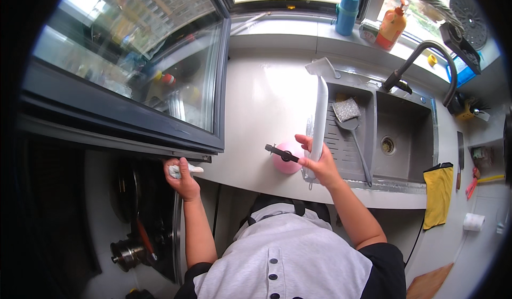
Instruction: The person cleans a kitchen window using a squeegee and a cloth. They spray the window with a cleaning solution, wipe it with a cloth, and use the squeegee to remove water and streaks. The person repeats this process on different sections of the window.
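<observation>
My left hand (183, 179) holds a crumpled white cloth or tissue (180, 171) just below the lower edge of an open grey-framed window sash (160, 119). My right hand (322, 165) grips a white long-handled tool (319, 115), which looks like a window squeegee. Its wide pale head points away from me, over the back left corner of the sink. Beside my right thumb, a pink spray bottle (283, 167) with a black trigger top stands on the white countertop (256, 95). I cannot tell whether the thumb touches the trigger.
A grey double sink (406, 139) holds a scouring sponge (347, 109) and a grey spatula (358, 149). Its black faucet (416, 53) arches behind. A blue flask (347, 14) and an orange pump bottle (391, 27) line the sill. A yellow cloth (438, 199) hangs over the counter edge.
</observation>
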Tool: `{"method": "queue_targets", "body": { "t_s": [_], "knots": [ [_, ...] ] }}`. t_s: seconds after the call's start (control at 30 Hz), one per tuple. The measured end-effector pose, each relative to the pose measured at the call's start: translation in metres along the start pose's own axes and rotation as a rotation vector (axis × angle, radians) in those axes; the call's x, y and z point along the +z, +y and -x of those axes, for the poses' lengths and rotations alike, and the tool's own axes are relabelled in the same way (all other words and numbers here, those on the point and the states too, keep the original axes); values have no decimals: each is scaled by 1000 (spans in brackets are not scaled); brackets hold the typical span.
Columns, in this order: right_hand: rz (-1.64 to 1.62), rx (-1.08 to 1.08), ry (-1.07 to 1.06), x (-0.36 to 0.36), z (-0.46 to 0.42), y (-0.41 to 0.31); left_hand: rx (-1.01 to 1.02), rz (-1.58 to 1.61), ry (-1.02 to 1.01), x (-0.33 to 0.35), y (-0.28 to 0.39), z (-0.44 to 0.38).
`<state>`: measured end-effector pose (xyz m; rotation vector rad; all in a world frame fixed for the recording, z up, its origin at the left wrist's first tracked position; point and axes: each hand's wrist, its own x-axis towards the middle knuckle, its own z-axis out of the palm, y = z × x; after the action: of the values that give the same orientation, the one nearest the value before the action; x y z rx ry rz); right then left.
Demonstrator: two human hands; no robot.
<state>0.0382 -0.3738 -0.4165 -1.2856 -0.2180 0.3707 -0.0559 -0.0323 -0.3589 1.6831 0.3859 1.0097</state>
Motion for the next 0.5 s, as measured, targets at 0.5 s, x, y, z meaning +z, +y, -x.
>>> {"method": "queue_targets", "body": {
  "t_s": [0.5],
  "knots": [
    [27, -199, 463, 60, 8, 49, 99, 144, -310, 4, 0, 1]
  ]
}}
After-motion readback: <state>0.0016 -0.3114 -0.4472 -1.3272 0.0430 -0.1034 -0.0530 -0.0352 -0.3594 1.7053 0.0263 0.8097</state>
